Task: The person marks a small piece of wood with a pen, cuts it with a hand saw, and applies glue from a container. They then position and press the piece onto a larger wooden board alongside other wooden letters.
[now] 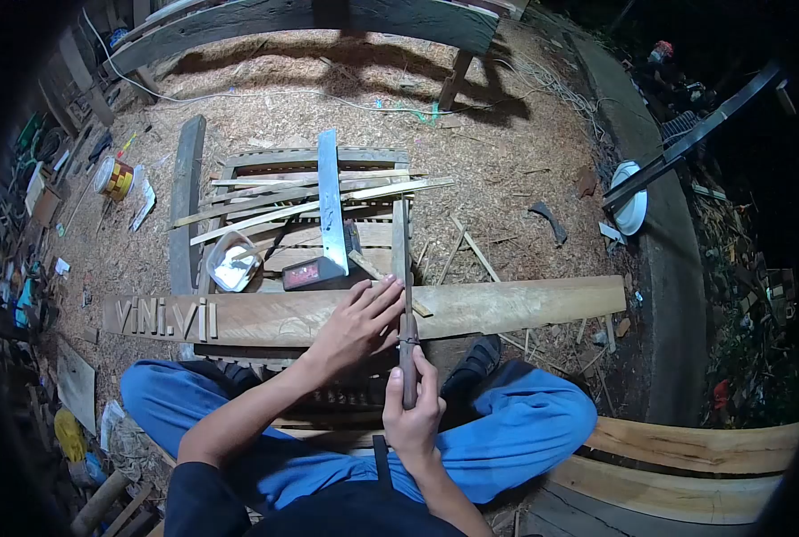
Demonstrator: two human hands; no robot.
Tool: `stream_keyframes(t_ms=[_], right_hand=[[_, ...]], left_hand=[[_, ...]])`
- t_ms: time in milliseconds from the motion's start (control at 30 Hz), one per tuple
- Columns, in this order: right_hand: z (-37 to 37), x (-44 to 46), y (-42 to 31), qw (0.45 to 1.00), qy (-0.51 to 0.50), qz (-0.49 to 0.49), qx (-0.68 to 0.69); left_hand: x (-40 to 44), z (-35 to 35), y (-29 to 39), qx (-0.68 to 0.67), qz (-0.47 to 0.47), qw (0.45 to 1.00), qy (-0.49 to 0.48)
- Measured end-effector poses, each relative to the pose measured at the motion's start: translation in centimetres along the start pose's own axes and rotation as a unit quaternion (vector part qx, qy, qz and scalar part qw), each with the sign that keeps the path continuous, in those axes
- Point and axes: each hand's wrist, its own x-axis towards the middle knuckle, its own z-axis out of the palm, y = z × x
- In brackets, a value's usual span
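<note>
Across the front of my knees lies a long wooden board [498, 306], with raised wooden letters [153, 319] reading roughly "ViNi.Vii" near its left end. My left hand [355, 324] rests on the board, fingers extended and fingertips pressing down a short thin wood strip [421, 308] that lies slantwise there. My right hand [413, 407] is wrapped round the handle of a long thin-bladed tool [408, 358]. The blade is seen edge-on, points away from me and crosses the strip beside my left fingertips; its type is unclear.
Behind the board, a slatted pallet [274, 159] bears loose wood strips [265, 213], a metal straightedge [330, 197], a tub of white material [235, 261] and a dark box [306, 273]. A bench [301, 34] stands beyond. Planks [686, 445] lie at right.
</note>
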Motion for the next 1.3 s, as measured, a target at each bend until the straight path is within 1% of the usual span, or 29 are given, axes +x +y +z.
stream_keyframes(t_ms=[100,167,233,433,467,567,633,667,700,767,833,900,933,1033,1167,1300], right_hand=[[-0.1,-1.0,0.4,0.999,-0.006,0.025,0.026],[-0.1,-0.7,0.9,0.999,-0.004,0.023,0.029],[0.1,-0.1,0.5,1.000,0.003,0.001,0.016],[-0.2,-0.8,0.5,1.000,-0.006,0.018,0.014],[0.0,-0.4,0.4,1.000,-0.002,0.007,0.010],[0.0,-0.7,0.1,1.000,0.008,-0.013,0.004],[-0.6,-1.2,0.3,0.999,-0.023,0.038,0.002],[-0.1,-1.0,0.7,1.000,0.010,-0.010,0.001],[-0.1,-0.9,0.6,1.000,0.010,-0.009,0.000],[-0.1,-1.0,0.2,1.000,-0.002,0.012,0.004],[-0.1,-1.4,0.3,1.000,0.005,-0.001,0.010],[-0.7,-1.5,0.3,0.999,-0.016,0.040,0.016],[-0.3,-0.9,0.6,1.000,0.012,-0.014,0.013],[-0.2,-0.6,-0.3,1.000,0.000,0.015,0.009],[-0.2,-0.9,0.8,1.000,0.009,0.007,0.027],[-0.3,-0.7,0.2,0.999,-0.002,0.035,0.017]], left_hand=[[0.0,-0.4,-0.2,0.004,-0.004,1.000,-0.012],[0.1,0.2,-0.1,0.002,-0.009,1.000,0.001],[0.0,0.2,-0.1,-0.001,-0.004,1.000,0.000],[0.1,0.2,-0.1,0.005,-0.008,1.000,0.002],[0.1,0.4,-0.1,0.005,-0.007,1.000,0.012],[0.0,-0.2,0.1,0.003,-0.006,1.000,-0.002],[0.2,-0.2,-0.1,0.003,0.000,1.000,0.007],[0.2,0.0,-0.1,0.006,-0.004,1.000,0.006],[0.2,0.2,0.0,0.009,-0.008,1.000,0.003],[-0.1,0.4,0.0,0.022,-0.002,1.000,0.004],[0.0,0.1,-0.1,0.001,0.001,1.000,0.009],[0.1,0.3,0.0,0.001,-0.001,1.000,0.013],[0.2,0.1,0.0,0.008,-0.003,1.000,0.007],[0.1,0.0,-0.1,0.012,-0.002,1.000,0.000],[0.2,0.2,0.0,0.014,-0.001,1.000,0.001],[-0.1,0.0,-0.1,0.015,-0.001,1.000,0.004]])
